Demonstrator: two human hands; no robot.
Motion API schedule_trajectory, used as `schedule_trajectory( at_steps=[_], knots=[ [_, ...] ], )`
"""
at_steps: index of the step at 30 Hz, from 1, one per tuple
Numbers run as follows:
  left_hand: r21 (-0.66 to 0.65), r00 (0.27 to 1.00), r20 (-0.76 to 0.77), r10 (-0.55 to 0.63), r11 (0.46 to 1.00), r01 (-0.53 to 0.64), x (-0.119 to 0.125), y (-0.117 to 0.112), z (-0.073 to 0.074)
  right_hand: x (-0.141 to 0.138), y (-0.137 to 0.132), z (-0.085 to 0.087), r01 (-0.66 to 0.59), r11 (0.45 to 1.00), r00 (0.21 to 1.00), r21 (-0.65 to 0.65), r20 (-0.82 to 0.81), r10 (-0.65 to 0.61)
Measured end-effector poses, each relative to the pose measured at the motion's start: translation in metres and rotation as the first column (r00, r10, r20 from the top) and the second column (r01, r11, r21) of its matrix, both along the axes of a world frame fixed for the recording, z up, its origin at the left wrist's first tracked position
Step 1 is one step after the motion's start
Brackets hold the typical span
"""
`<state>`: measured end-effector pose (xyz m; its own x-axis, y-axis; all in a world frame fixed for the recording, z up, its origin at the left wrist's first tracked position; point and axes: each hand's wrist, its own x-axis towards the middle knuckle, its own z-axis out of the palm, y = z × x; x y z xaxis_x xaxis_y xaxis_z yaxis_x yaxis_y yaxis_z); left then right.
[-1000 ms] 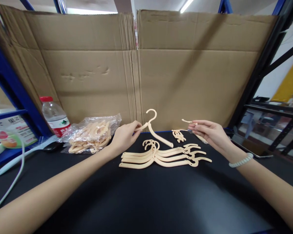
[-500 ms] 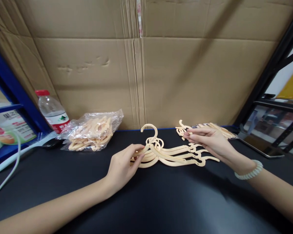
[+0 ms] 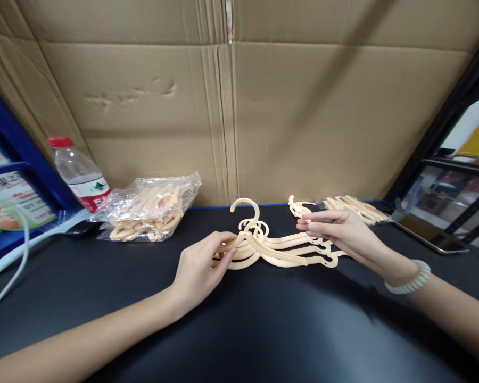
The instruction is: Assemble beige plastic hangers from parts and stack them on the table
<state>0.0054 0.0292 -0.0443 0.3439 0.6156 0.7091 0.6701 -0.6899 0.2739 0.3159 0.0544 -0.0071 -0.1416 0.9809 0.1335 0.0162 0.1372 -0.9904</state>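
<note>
Both forearms reach in low over the black counter, wrists near the surface. Left hand is curled, thumb and fingertips pinching the left arm ends of the stack of cream plastic hangers, which lies flat mid-counter with hooks bunched at the centre and one hook standing up above the rest. Right hand, bead bracelet on the wrist, is palm down with fingers nearly straight and loosely together, fingertips over the right arms of the stack; whether it grips anything is unclear, looks like resting or steadying. Step in hand reads as squaring up the stack, a hanger being seated on top. Next move probably calls for aligning hooks and arm ends with both hands pressing in lightly. Just behind the right hand: loose small hangers and a clear packet of hangers. Far left: a bag of hangers, a water bottle, all against a cardboard backing.
</note>
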Motion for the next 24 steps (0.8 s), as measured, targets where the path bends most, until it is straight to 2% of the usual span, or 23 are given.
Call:
schedule_trajectory(
  at_steps=[4, 11, 18, 24],
  knots=[
    [0.011, 1.0, 0.0, 0.001, 1.0, -0.001, -0.0004, -0.0005, 0.0004, 0.0006, 0.0006, -0.0017, -0.004, 0.998, 0.999, -0.059, -0.053, 0.0],
    [0.015, 1.0, -0.005, 0.011, 1.0, -0.011, 0.0009, -0.0012, 0.0013, -0.0014, -0.0009, -0.0033, -0.007, 1.0, 0.995, -0.011, -0.102, 0.006],
    [0.008, 1.0, -0.012, 0.01, 1.0, -0.01, 0.0008, -0.0017, 0.0023, -0.0048, -0.0012, -0.0059, -0.026, 0.999, 0.996, -0.042, -0.087, 0.023],
    [0.008, 0.999, -0.015, 0.031, 0.999, -0.031, 0.0015, -0.0015, 0.002, -0.0023, 0.0016, -0.0083, -0.018, 0.999, 0.986, -0.039, -0.166, 0.012]
  ],
)
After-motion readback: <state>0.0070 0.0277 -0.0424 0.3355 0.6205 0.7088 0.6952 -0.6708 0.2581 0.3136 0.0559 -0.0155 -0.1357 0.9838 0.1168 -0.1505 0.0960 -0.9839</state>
